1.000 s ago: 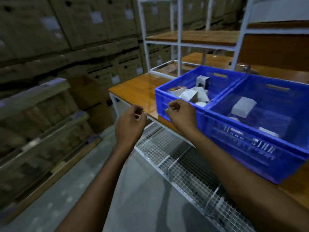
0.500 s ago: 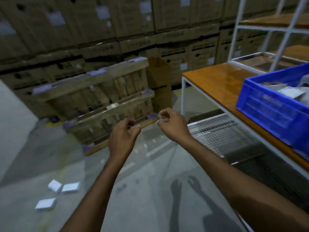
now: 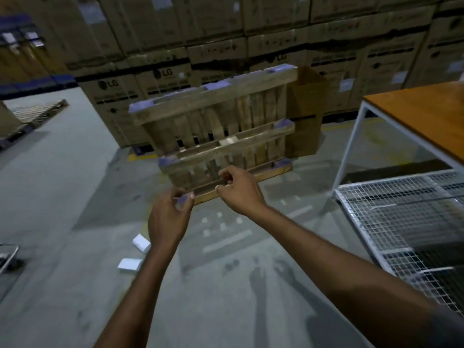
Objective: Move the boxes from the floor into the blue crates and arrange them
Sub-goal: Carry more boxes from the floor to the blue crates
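Note:
Two small white boxes lie on the grey floor at lower left: one box point(image 3: 141, 243) just left of my left wrist, the other box point(image 3: 129, 264) a little nearer and lower. My left hand point(image 3: 170, 217) is raised in front of me, fingers loosely curled with nothing in it. To its right and slightly higher is my right hand point(image 3: 239, 190), fingers likewise curled and holding nothing. Both hands hover well above the floor. The blue crates are out of view.
A wooden pallet point(image 3: 218, 131) leans against stacked cardboard cartons point(image 3: 155, 81) straight ahead, a brown carton point(image 3: 305, 114) beside it. At right stands a white-framed table with an orange top point(image 3: 421, 116) and a wire mesh shelf point(image 3: 406, 222) below. Another pallet point(image 3: 35, 114) lies far left.
My view has swung left, away from the table; the blue crates have left the frame. The white boxes on the floor have come into view, and both hands stay raised and empty.

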`<action>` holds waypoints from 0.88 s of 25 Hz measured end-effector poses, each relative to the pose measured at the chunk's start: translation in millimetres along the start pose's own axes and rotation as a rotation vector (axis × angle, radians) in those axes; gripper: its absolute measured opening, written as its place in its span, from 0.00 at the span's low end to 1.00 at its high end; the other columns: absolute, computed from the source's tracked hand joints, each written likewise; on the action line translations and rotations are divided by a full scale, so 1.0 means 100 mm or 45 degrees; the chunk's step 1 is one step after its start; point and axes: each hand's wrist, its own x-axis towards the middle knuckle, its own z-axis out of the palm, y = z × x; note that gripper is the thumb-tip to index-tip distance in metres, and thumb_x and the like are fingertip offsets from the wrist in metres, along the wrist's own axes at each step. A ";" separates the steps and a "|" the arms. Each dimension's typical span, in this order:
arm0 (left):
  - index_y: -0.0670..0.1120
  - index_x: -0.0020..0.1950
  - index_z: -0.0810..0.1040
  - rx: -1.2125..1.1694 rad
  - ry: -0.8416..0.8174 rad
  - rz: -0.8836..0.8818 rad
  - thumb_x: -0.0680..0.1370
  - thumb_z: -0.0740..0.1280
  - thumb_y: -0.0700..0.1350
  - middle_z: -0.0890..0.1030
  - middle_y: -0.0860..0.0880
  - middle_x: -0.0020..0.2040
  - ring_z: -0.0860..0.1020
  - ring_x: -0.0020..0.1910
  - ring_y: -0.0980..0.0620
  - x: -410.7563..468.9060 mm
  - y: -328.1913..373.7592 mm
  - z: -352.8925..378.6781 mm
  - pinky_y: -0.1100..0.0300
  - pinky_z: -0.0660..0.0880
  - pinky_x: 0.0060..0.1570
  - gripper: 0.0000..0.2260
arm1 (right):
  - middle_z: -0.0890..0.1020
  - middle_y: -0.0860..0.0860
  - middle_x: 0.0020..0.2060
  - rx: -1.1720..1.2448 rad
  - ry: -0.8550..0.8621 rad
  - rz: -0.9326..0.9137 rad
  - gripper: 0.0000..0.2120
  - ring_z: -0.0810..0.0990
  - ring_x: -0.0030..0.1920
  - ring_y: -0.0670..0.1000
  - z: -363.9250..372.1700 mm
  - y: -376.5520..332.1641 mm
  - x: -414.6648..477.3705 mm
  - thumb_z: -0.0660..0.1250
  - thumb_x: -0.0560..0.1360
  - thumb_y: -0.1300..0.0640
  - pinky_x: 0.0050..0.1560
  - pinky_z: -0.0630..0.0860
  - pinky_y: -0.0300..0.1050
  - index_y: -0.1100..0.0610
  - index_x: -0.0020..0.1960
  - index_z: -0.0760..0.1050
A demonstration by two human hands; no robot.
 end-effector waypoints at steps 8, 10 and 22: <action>0.52 0.57 0.80 0.026 0.128 -0.202 0.78 0.70 0.55 0.82 0.53 0.57 0.81 0.54 0.52 0.67 -0.75 0.01 0.57 0.73 0.46 0.11 | 0.83 0.49 0.56 -0.032 -0.188 -0.126 0.18 0.82 0.55 0.50 0.96 -0.28 0.98 0.73 0.71 0.54 0.55 0.81 0.50 0.51 0.60 0.80; 0.52 0.57 0.81 0.011 0.175 -0.281 0.78 0.70 0.54 0.82 0.52 0.57 0.81 0.55 0.50 0.81 -0.94 0.01 0.54 0.75 0.48 0.10 | 0.83 0.49 0.56 -0.028 -0.259 -0.161 0.17 0.81 0.55 0.50 1.17 -0.34 1.25 0.73 0.71 0.54 0.55 0.79 0.45 0.52 0.60 0.80; 0.51 0.56 0.80 0.057 0.314 -0.572 0.78 0.70 0.51 0.82 0.53 0.56 0.81 0.54 0.51 1.53 -2.48 -0.37 0.56 0.74 0.47 0.09 | 0.84 0.50 0.53 -0.043 -0.495 -0.235 0.16 0.82 0.55 0.52 3.07 -0.81 2.14 0.72 0.70 0.53 0.57 0.80 0.49 0.53 0.57 0.81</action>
